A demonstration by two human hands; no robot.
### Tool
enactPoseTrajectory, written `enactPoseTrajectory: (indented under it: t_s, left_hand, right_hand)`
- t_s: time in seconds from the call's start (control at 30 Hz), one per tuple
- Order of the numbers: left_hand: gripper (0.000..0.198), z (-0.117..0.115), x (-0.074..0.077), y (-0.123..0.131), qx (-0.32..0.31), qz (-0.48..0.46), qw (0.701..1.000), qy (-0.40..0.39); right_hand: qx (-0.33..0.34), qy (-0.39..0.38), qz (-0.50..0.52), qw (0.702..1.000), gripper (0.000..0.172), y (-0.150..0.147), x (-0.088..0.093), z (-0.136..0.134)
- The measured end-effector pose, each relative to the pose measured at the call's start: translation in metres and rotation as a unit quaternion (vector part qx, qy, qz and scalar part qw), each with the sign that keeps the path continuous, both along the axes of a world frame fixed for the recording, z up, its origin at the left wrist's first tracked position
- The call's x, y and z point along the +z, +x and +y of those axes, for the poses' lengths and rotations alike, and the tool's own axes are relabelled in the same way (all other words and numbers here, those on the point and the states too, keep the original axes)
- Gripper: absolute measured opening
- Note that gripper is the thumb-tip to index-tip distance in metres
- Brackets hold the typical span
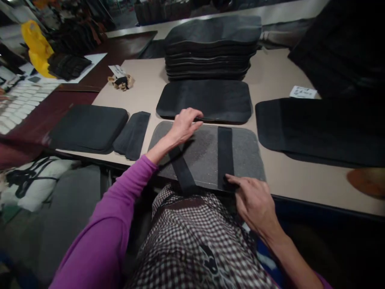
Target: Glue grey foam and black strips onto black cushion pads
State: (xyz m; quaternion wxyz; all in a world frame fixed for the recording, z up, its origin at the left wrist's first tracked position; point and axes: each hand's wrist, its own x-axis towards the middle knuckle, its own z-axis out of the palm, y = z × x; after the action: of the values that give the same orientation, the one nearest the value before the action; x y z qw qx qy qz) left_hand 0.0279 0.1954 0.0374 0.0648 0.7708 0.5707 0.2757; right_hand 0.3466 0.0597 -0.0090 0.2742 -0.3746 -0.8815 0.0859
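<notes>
A grey panel (204, 156) with rounded corners lies flat at the table's front edge. Two black strips cross it: the right strip (225, 150) lies straight, while the left strip (182, 170) slants and hangs past the near edge. Above the panel's far edge is my left hand (185, 126), thumb and fingers apart, with nothing visible in it. My right hand (255, 200) has its index finger stretched out onto the near end of the right strip. Its other fingers are partly curled. Just beyond the grey panel sits a flat black panel (204, 100), close to my left fingertips.
A tall stack of black panels (210, 52) stands at the back. More black panels lie at left (90, 126) and right (319, 130). Folded black strips (134, 134) rest beside the left pile. A brown round object (367, 181) is at the right edge.
</notes>
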Motion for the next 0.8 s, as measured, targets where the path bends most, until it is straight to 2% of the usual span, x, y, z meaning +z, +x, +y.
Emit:
enactPoseTrajectory:
  t_s: [0.1,0.2,0.33,0.47,0.57,0.7,0.73,0.8]
  left_hand:
    - [0.026,-0.040,-0.001,-0.051,0.068,0.097,0.991,-0.057]
    - [0.032,-0.068,-0.016,-0.083,0.120,0.158,0.972,-0.125]
    - [0.026,-0.079,-0.036,-0.095,0.128,0.120,0.976,-0.130]
    - [0.015,-0.079,-0.036,-0.093,0.099,0.069,0.989,-0.090]
    - [0.010,-0.085,-0.018,-0.093,0.052,-0.002,0.996,-0.066]
    - [0.014,-0.112,0.026,-0.094,-0.013,-0.163,0.981,-0.102]
    - [0.017,-0.120,0.038,-0.095,-0.022,-0.210,0.970,-0.117]
    - [0.022,-0.134,0.059,-0.098,-0.017,-0.296,0.948,-0.116]
  right_hand:
    - [-0.013,0.017,0.014,1.000,0.042,-0.011,0.009,-0.001]
    - [0.001,0.011,0.020,1.000,0.040,-0.028,0.014,0.001]
    - [0.037,-0.022,0.039,0.998,0.036,-0.057,0.014,0.011]
    - [0.065,-0.064,0.061,0.994,0.033,-0.090,0.014,0.024]
    - [0.071,-0.098,0.059,0.991,0.036,-0.114,0.011,0.030]
    - [0.089,-0.185,0.075,0.976,0.062,-0.138,0.012,0.030]
    - [0.093,-0.219,0.080,0.968,0.063,-0.141,0.014,0.029]
    - [0.099,-0.303,0.094,0.943,0.050,-0.143,0.022,0.026]
